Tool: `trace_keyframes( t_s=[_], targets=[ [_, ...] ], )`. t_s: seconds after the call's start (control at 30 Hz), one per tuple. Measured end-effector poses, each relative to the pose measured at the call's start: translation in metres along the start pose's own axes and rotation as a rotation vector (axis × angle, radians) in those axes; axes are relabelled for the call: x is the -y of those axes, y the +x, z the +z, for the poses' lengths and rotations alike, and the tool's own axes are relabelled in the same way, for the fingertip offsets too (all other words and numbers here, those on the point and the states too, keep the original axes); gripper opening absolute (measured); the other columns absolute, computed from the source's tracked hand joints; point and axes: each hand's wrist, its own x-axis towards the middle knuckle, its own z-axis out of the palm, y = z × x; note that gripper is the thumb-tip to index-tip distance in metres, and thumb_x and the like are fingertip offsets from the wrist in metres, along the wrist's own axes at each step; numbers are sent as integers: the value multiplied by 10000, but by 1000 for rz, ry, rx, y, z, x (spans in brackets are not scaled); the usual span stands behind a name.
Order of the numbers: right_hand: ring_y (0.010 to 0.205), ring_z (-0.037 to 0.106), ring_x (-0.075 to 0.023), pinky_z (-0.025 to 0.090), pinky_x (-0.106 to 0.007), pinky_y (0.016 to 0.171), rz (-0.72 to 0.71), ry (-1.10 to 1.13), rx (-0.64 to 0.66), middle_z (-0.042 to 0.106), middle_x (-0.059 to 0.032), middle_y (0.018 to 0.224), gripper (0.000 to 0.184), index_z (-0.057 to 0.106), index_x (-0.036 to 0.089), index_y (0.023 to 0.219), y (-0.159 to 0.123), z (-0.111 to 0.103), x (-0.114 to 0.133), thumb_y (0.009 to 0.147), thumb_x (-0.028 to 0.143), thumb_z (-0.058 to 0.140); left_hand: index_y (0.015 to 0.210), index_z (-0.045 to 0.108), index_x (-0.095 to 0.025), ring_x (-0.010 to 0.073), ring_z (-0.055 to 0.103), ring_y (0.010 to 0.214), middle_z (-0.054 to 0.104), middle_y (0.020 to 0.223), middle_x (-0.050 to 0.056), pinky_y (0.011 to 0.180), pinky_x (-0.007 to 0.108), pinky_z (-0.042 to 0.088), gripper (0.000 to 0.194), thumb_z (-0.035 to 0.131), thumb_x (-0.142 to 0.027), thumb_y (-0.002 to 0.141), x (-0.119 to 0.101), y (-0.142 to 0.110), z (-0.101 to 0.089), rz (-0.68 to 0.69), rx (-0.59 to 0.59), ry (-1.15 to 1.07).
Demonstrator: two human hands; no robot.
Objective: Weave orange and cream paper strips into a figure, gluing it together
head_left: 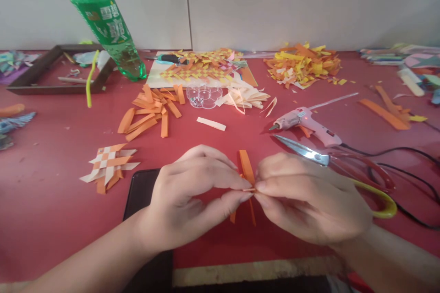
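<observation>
My left hand (199, 194) and my right hand (309, 199) meet above the front of the red table, both closed in a pinch. Between their fingertips are orange paper strips (246, 165), one standing up behind the fingers and thin ends hanging below. How the strips are joined is hidden by the fingers. A woven orange and cream paper piece (109, 162) lies to the left of my left hand. One cream paper strip (211, 123) rests alone beyond my hands. Scissors (305, 150) lie partly behind my right hand.
A pink glue gun (307, 123) with a black cord lies at right. Orange strips (151, 112) and cream strips (245, 96) are piled ahead. A green bottle (113, 27) stands by a dark frame (34, 71). Paper scraps (304, 64) sit at the back; a black phone-like slab (142, 187) lies under my left arm.
</observation>
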Motion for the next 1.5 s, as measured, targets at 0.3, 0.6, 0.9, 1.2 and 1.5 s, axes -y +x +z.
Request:
trace_keyframes(
  t_s=[0.3,0.6,0.9,1.2,1.5],
  targets=[
    [645,669,-129,589,-250,581,12,79,49,679,-18,700,190,618,227,912,3,-2,1,806,71,594,893,694,-256,165,702,649,766,754,1,763,350,567,178,681,-108,795,-1,1,-1,-7,17,-51],
    [643,651,-119,563,-238,577,45,148,73,670,-23,713,218,605,216,934,1,-1,0,797,47,590,859,671,-220,144,680,643,748,737,7,787,342,555,195,689,-52,761,-1,-2,1,-14,20,-49],
    [557,541,-95,444,-223,486,279,183,13,596,16,656,122,600,217,808,-2,10,-5,809,95,601,861,699,-198,177,658,726,745,772,54,710,330,547,47,658,-189,841,2,-2,1,-293,24,-79],
    [674,625,-92,520,-189,596,415,229,3,661,4,788,133,623,207,902,-6,14,-6,824,100,612,738,675,-178,148,639,647,713,687,31,639,263,527,139,647,-262,845,1,-1,3,-500,-38,-6],
    [622,620,-91,513,-186,530,622,385,-191,616,28,751,80,629,234,924,-10,15,-13,862,186,617,727,712,-190,119,666,644,737,726,-9,562,166,516,143,766,-321,746,10,0,2,-710,-216,-234]
  ],
)
